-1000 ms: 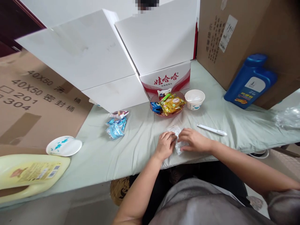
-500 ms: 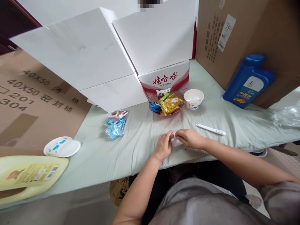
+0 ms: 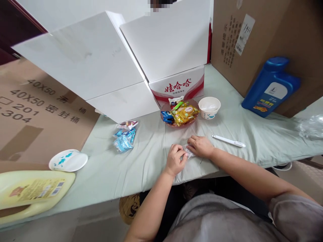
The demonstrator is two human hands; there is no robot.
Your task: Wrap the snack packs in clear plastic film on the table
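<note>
My left hand (image 3: 176, 159) and my right hand (image 3: 201, 146) meet at the near middle of the table, both closed on a small clear plastic wrapper (image 3: 188, 152) folded small between the fingertips. The wrapper rests on the pale green cloth (image 3: 141, 161). Just beyond the hands stands a reddish bowl of wrapped snacks (image 3: 179, 113) with a white paper bowl (image 3: 209, 107) to its right. A white pen-like stick (image 3: 228, 141) lies to the right of my right hand.
An open white carton with red print (image 3: 176, 85) stands behind the bowls. Blue snack packets (image 3: 124, 137) lie to the left, a paper plate (image 3: 68, 160) and a yellow jug (image 3: 32, 191) farther left. A blue jug (image 3: 271, 87) leans on brown cardboard at right.
The loose wrapper has been gathered and folded smaller between both hands. The hands drew together, then shifted slightly toward the bowl.
</note>
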